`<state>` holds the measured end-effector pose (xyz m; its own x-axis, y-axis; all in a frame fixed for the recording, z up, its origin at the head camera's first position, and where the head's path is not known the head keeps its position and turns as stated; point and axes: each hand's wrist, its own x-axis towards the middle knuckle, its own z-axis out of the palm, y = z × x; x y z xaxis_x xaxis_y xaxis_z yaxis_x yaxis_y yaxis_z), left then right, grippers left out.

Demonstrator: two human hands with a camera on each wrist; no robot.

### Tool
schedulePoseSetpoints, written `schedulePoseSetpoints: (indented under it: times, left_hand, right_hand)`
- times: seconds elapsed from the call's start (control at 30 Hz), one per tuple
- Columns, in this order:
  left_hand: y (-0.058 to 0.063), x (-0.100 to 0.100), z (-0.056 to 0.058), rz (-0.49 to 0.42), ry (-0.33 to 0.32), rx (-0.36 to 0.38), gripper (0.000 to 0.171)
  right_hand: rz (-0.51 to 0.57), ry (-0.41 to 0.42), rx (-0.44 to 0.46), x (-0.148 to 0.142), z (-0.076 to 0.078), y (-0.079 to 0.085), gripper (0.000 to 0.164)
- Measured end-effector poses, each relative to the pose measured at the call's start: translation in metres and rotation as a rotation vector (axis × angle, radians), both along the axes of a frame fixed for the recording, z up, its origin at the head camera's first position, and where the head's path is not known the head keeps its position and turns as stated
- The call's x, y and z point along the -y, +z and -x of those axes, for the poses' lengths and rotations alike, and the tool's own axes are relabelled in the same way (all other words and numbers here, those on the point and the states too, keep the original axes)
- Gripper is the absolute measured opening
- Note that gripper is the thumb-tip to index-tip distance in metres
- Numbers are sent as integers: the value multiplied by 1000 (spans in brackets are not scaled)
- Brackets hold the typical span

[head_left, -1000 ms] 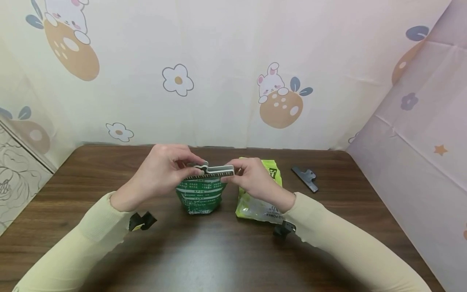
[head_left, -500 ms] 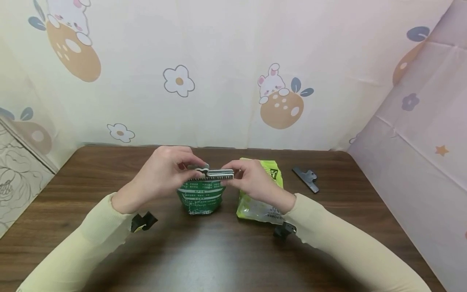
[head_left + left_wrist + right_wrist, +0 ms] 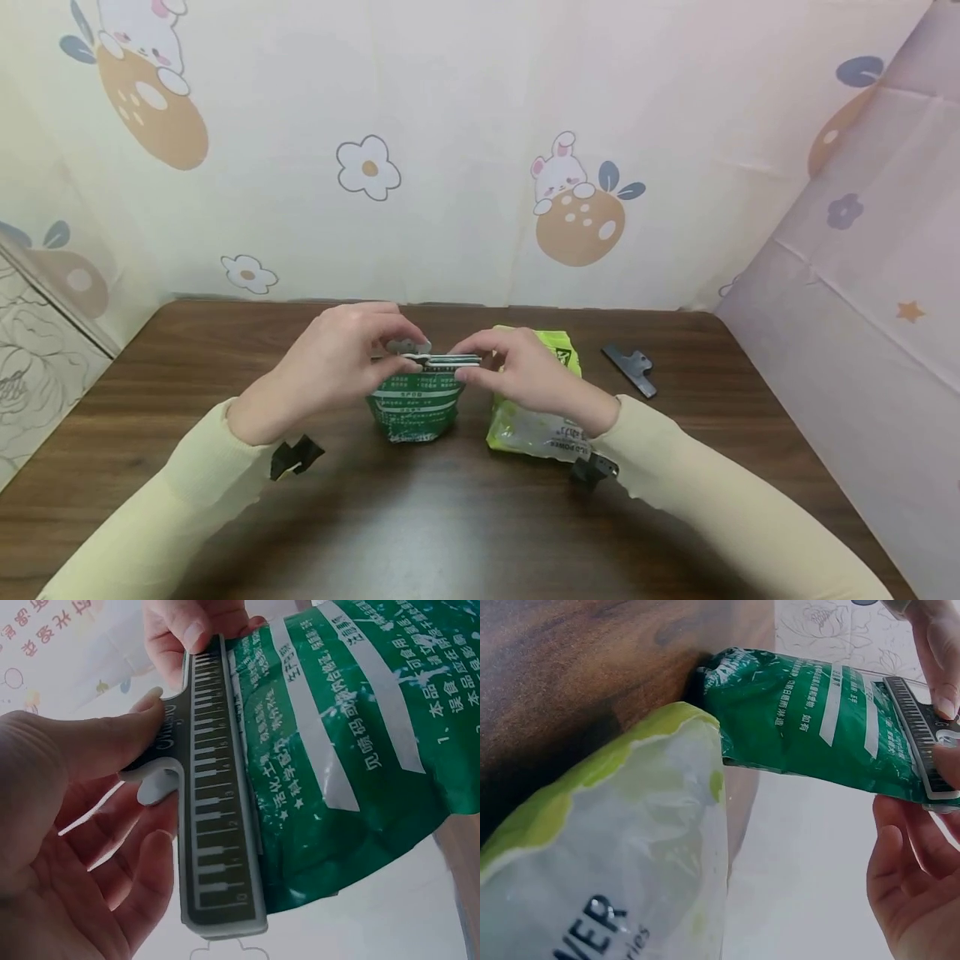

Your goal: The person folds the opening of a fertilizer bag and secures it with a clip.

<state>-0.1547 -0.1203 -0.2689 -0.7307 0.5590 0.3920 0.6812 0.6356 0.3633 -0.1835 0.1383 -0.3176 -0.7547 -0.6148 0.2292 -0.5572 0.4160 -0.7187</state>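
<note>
A black and white clip (image 3: 214, 802) with a piano-key print runs along the top edge of a green bag (image 3: 415, 408), which stands upright on the table. My left hand (image 3: 341, 358) pinches the clip's lever between thumb and fingers, the thumb lying on the dark plate in the left wrist view. At the clip's other end, my right hand (image 3: 517, 367) grips it with the thumb on the near side and the fingers behind. White print covers the bag's front. In the head view the fingers hide both ends of the clip.
A yellow-green and clear bag (image 3: 528, 429) lies just right of the green one, partly under my right wrist. Farther right, a dark grey clip (image 3: 632, 368) lies on the brown wooden table (image 3: 420, 533). A patterned curtain (image 3: 450, 208) hangs behind the table.
The clip has tipped so that its plates look thinner and flatter from the head, over the bag's top. Both hands stay at the same ends of it.
</note>
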Motion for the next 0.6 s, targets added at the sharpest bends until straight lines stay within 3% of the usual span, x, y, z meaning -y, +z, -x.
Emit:
schedulePoseSetpoints:
  times: [0.23,0.43,0.6]
  left_hand:
    - [-3,3,-1,1,7,3,28]
    - [-10,11,2,23,34,69,52]
    - [-19,23,7,21,66,129,35]
  right_hand:
    - [0,-19,-13,0,-3,1,20]
    - [-7,-42,-23,1,-3,-1,21]
    - [-15,-70,-29,1,-3,-1,21]
